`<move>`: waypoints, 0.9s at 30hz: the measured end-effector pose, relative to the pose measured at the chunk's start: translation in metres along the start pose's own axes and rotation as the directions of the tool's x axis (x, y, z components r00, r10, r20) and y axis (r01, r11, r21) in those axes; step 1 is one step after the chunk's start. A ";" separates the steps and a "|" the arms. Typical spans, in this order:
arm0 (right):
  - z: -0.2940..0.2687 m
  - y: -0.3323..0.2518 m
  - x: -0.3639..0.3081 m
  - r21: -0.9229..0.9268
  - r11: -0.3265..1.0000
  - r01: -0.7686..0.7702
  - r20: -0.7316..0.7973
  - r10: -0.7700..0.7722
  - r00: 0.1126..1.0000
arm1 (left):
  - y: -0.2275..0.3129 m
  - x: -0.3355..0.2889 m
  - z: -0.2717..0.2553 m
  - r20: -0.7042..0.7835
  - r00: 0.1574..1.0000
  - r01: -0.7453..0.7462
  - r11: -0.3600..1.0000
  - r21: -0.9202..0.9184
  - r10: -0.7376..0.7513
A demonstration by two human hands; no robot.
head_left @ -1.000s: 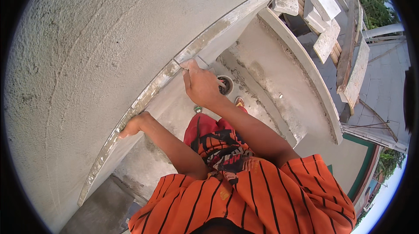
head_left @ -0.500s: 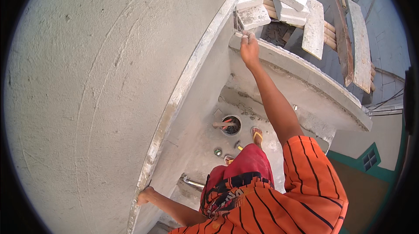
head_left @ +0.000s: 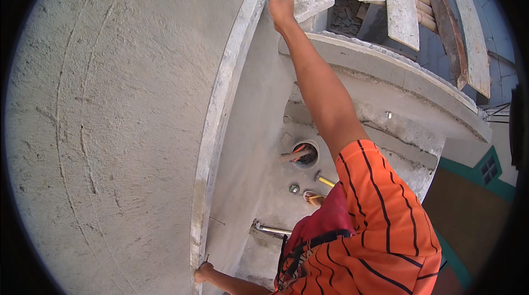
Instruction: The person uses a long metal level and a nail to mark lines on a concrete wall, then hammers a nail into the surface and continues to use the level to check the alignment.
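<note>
A long, narrow board [head_left: 217,113], grey-white with dried mortar, runs along the edge of the rough plastered wall [head_left: 138,130]. My right hand [head_left: 282,8] is at its far end, fingers closed against the board's side. Near the lower end, my left hand [head_left: 205,273] grips the same board, with its fingertips partly hidden. A thin dark rod [head_left: 207,258] shows just above my left hand. Midway between the hands, a nail-like pin [head_left: 217,220] sticks out of the wall face beside the board.
Below stand a bucket of tools [head_left: 306,154], a yellow-handled hammer [head_left: 326,181], a small round green item [head_left: 294,188] and a metal-ended bar [head_left: 273,229]. A low curved wall [head_left: 386,69] crosses ahead. White blocks [head_left: 311,0] and planks [head_left: 402,8] lie beyond it.
My right hand has left the thin metal piece near the low wall's corner and moved to the board's far end. My left hand stays at the lower end. The view has shifted.
</note>
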State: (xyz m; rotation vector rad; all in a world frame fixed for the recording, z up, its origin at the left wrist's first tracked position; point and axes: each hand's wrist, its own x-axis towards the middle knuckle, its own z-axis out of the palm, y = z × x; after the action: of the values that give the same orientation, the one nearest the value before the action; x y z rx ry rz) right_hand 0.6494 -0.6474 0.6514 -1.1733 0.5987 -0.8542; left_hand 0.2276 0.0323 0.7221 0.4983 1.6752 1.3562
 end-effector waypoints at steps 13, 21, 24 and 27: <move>-0.013 0.011 -0.084 -0.403 0.912 0.079 -0.036 -0.102 0.994 | 0.004 0.039 0.009 0.020 0.998 0.056 0.982 -0.180 -0.053; -0.030 -0.050 -0.327 -0.153 0.957 -0.246 0.332 0.284 0.899 | 0.003 0.064 0.011 0.316 0.949 0.040 0.990 -0.138 0.005; -0.033 -0.052 -0.406 -0.119 0.963 -0.242 0.385 0.270 0.883 | -0.004 0.024 0.004 0.325 0.945 0.101 0.982 -0.162 -0.043; -0.040 -0.056 -0.462 -0.127 0.907 -0.403 0.474 0.412 0.778 | 0.003 0.016 0.001 0.365 0.931 0.066 0.982 -0.175 0.002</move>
State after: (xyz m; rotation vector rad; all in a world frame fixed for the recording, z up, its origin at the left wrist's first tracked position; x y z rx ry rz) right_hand 0.3444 -0.2943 0.6817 -1.1606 0.4102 -0.1566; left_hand 0.2198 0.0462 0.7189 0.5715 1.2380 1.2894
